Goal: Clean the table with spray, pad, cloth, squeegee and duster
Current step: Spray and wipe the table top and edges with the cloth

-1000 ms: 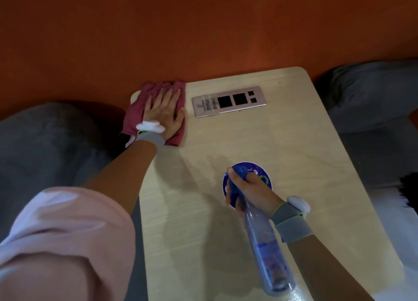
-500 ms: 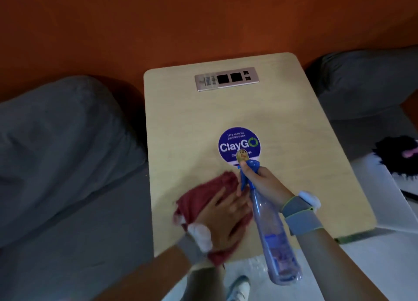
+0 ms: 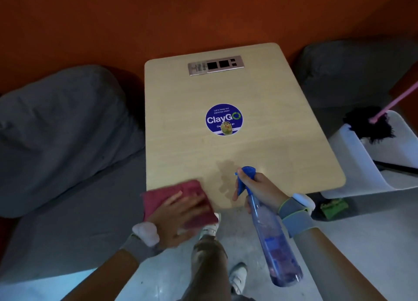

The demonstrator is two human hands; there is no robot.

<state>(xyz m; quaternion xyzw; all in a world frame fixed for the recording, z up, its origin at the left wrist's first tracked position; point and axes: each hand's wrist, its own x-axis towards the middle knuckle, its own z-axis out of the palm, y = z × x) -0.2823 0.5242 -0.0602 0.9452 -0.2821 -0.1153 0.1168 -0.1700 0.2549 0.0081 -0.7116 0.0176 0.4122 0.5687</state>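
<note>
A light wooden table (image 3: 260,92) stands against the orange wall. My left hand (image 3: 181,214) lies flat with spread fingers on a red cloth (image 3: 162,194) at the table's near left corner, part of the cloth hanging past the edge. My right hand (image 3: 260,187) grips the neck of a clear blue spray bottle (image 3: 273,235), its blue nozzle pointing toward the tabletop. A black duster with a pink handle (image 3: 371,124) rests in a white chair at the right.
A round blue ClayGo sticker (image 3: 224,119) sits mid-table and a metal socket panel (image 3: 216,65) near the far edge. Grey beanbags (image 3: 56,128) flank the table on both sides. A white chair (image 3: 371,171) stands at the right, with a green pad (image 3: 334,207) under it.
My left hand slid the red cloth from the far left corner down to the near left corner. My right hand drew the bottle back toward the near edge.
</note>
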